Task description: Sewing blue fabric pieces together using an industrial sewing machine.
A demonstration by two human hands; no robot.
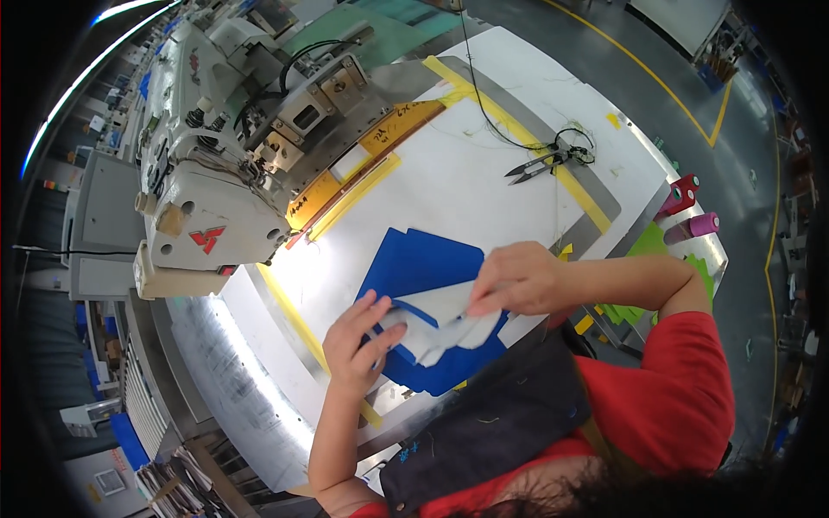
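Note:
A stack of blue fabric pieces (419, 259) lies on the white work surface in front of me. Above it, a white, thin sheet-like piece (449, 332) is lifted and bent, partly blurred; a narrow blue edge shows along it. My right hand (515, 278) pinches its upper right part between thumb and fingers. At its left end, my left hand (358, 341) has its fingers curved around the edge, thumb on the near side. Whether the white piece is cloth or backing material, I cannot tell.
A large industrial sewing machine (207, 207) stands to the left, with a yellow-orange guide plate (380, 142). Thread snips (540, 162) on a black cord lie at the far right. Thread spools (691, 228) and green pieces (648, 246) sit at the right edge.

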